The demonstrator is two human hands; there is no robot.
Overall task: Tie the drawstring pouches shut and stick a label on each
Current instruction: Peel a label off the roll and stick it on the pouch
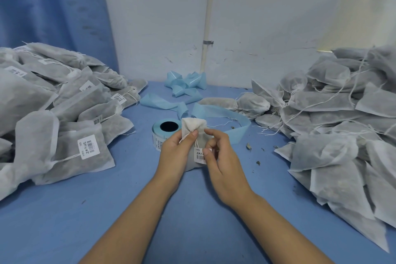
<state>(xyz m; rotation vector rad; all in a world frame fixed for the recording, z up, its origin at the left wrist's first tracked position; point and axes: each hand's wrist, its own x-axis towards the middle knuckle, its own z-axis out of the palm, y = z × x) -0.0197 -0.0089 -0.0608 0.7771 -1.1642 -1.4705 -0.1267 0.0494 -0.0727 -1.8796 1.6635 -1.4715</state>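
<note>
— Nearest us are our two forearms, reaching over the blue table (96,221) to one pouch (194,125). What are the hands doing?
— Our left hand (177,152) grips the pouch: thumb flat on its front just under the gathered neck, the other fingers curled behind. Our right hand (225,163) has thumb and forefinger pinched at the label (199,156), which lies on the pouch's front below the left thumb. Its other fingers are loosely curled.
— So which step is this?
— Labelling, we judge. The neck looks drawn shut, and the drawstring (184,137) hangs down the front beside our left thumb.
— And next?
— We reckon the label wants smoothing flat. Then the pouch goes to the left heap (64,118), out beyond our left fingers, where pouches carry labels. The right heap (332,113), beyond our right fingers, shows none, so plenty remains.
— And the next label?
— From the roll (159,133) just behind our left fingertips; its spent strip (225,117) trails behind the pouch.
— What can't we see?
— The pouch's lower half sits behind our hands and the knot is too small to judge. Our thumb covers the label's right edge, and its print is unreadable. Both heaps run out of frame.
</note>
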